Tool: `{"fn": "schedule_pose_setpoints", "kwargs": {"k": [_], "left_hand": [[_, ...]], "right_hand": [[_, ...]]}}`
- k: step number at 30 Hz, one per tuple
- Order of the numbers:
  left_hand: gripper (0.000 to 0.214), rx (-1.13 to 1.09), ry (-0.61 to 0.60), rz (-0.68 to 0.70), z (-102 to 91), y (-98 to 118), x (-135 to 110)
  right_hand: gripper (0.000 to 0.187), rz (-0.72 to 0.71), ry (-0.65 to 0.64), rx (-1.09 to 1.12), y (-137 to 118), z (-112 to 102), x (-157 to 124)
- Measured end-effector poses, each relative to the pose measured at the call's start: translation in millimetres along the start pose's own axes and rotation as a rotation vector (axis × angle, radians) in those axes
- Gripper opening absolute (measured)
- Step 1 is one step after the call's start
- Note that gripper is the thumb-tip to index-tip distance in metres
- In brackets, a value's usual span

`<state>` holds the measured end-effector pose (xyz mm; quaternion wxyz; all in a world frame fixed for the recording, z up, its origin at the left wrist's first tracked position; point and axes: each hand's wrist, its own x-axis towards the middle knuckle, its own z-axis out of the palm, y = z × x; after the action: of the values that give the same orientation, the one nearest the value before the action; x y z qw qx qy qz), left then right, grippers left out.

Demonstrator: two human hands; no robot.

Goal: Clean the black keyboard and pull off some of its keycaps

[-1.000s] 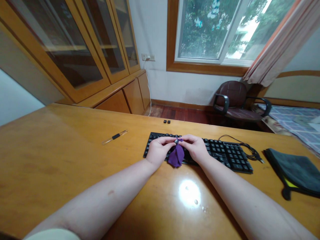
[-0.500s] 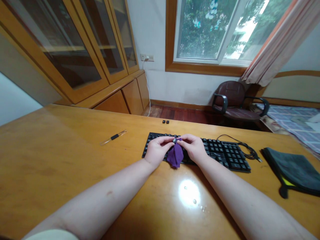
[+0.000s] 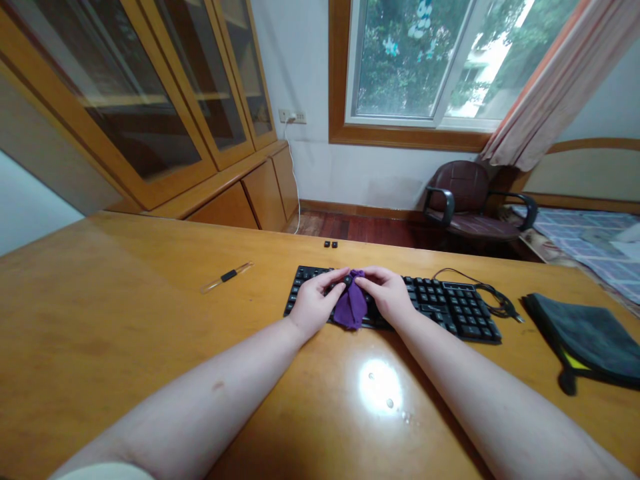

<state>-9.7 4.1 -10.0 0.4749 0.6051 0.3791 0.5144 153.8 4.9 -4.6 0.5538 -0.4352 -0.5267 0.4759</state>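
- left hand (image 3: 314, 301) angled inward over the keyboard (image 3: 453, 312), pinching a little black keycap (image 3: 348, 281)
- right hand (image 3: 393, 297) basically mirrors it, thumb and finger pinching purple cloth (image 3: 351, 311)

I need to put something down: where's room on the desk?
The desk is bare left of the thin tool, down to the left forearm. The keyboard is crowded: left hand and right hand are over it with a purple cloth; a cable and dark pouch lie to its right.
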Motion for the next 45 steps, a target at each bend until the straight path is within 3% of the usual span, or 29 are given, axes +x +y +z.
{"fn": "schedule_pose_setpoints", "kwargs": {"k": [7, 10, 16, 24, 28, 33, 38, 45], "left_hand": [[0.029, -0.078, 0.102, -0.001, 2.0, -2.1, 2.5], [0.022, -0.063, 0.079, -0.004, 1.4, -1.0, 2.7], [0.031, -0.072, 0.068, -0.014, 2.1, 1.0, 1.7], [0.025, -0.122, 0.071, -0.006, 3.0, 0.1, 0.9], [0.023, -0.09, 0.047, 0.006, 2.3, -1.0, 1.6], [0.019, 0.016, 0.103, 0.037, 0.8, -1.2, 1.8], [0.016, 0.049, 0.095, 0.042, 0.0, 1.1, 0.1], [0.015, 0.133, 0.064, 0.074, -1.5, 2.5, -2.8]], "right_hand": [[0.022, -0.029, -0.011, -0.012, 0.7, 2.0, -1.2], [0.022, -0.039, -0.015, -0.023, 0.1, 2.3, -1.2], [0.018, -0.087, -0.033, -0.038, -1.5, 1.7, -2.4], [0.021, -0.055, -0.015, -0.019, 2.8, -1.0, 1.6], [0.024, -0.074, -0.033, -0.039, 3.9, -1.2, 1.1], [0.023, -0.118, -0.046, -0.086, 3.8, -1.8, 0.1], [0.024, -0.189, -0.124, -0.164, 3.4, -3.7, 0.7], [0.015, -0.162, -0.113, -0.151, 0.3, -5.6, 1.3]]}}
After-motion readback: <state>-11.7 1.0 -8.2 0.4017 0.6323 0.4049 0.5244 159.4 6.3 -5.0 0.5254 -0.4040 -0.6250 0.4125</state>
